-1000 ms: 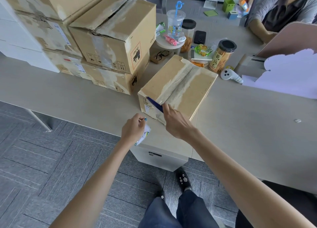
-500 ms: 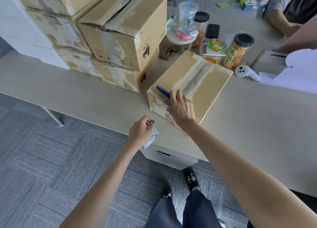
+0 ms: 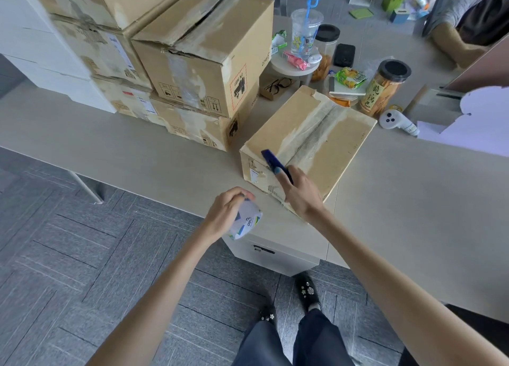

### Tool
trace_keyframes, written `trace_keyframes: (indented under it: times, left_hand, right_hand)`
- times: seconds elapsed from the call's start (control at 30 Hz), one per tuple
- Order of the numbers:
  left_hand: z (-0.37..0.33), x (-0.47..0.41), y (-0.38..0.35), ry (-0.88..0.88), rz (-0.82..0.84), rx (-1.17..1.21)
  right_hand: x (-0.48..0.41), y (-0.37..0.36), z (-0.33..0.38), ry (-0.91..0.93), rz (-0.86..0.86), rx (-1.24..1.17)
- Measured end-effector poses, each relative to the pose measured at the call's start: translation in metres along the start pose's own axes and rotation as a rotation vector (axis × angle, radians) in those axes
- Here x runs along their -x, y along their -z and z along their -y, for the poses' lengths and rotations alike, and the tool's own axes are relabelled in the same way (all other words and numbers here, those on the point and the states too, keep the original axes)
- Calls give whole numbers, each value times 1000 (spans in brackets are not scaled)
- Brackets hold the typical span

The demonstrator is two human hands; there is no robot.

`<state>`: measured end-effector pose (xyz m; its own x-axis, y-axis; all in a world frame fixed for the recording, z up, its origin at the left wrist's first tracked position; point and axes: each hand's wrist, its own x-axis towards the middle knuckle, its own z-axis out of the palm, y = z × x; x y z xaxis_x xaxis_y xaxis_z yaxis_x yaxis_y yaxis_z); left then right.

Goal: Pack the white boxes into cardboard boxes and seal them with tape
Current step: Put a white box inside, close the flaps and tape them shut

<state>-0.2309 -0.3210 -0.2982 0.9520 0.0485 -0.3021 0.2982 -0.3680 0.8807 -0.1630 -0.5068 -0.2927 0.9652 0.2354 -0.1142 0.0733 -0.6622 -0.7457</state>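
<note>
Landmark: the cardboard box [image 3: 330, 134] sat closed on the table [image 3: 137, 150], turned at an angle with one corner toward the person.
Seam: a tape strip [image 3: 311, 134] ran along the box's centre seam, so the flaps looked already closed down.
Right hand: the right hand [image 3: 300, 192] rested at the box's near corner, its fingers clenched round a blue cutter [image 3: 271, 159].
Cutter: it lay low over the box's near edge, just where the strip came down, probably to sever the tape there.
Left hand: the left hand [image 3: 224, 214] hung just in front of the box, off the table edge, fingers wrapped round the tape roll [image 3: 246, 222].
Reason for the hold: the roll was likely held back from the box to keep the tape taut for cutting; the tape between roll and box could not be made out.
Stack: other cardboard boxes [image 3: 203, 62] were piled just left of the box.
White boxes: none showed at the box; white stacked shapes [image 3: 41, 70] lay well to its left, beyond the pile, possibly more of them.
Stage: sealing seemed nearly finished on this box.
</note>
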Motion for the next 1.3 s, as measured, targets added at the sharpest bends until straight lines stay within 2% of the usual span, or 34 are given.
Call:
trace_keyframes:
  times: [0.13,0.23,0.4,0.6,0.73,0.93,1.0,1.1,1.23,1.3]
  left_hand:
    - [-10,2,5,19,72,17]
    - [-16,2,6,17,86,-43]
    - [-24,2,6,69,80,-109]
    - [-23,1,4,23,93,-58]
    - [-26,0,4,27,-31,-5]
    - [-30,4,-3,-117,-117,140]
    - [-30,3,-2,-159,-152,161]
    - [-25,2,2,-195,-206,168]
    - [-6,-4,11,-159,-268,103]
    - [8,-12,14,-116,-277,-5]
  right_hand:
    - [13,-9,2,-83,188,-122]
    - [18,-16,7,-77,235,-91]
    - [17,-19,12,-66,178,-45]
    - [11,-16,16,-185,93,-213]
    - [7,-12,17,-288,72,-337]
    - [-1,-10,22,-392,38,-385]
    - [-4,-8,21,-369,22,-347]
    - [-10,-3,18,-242,37,-108]
    - [-21,9,7,-28,18,122]
    - [-28,13,0,59,-14,200]
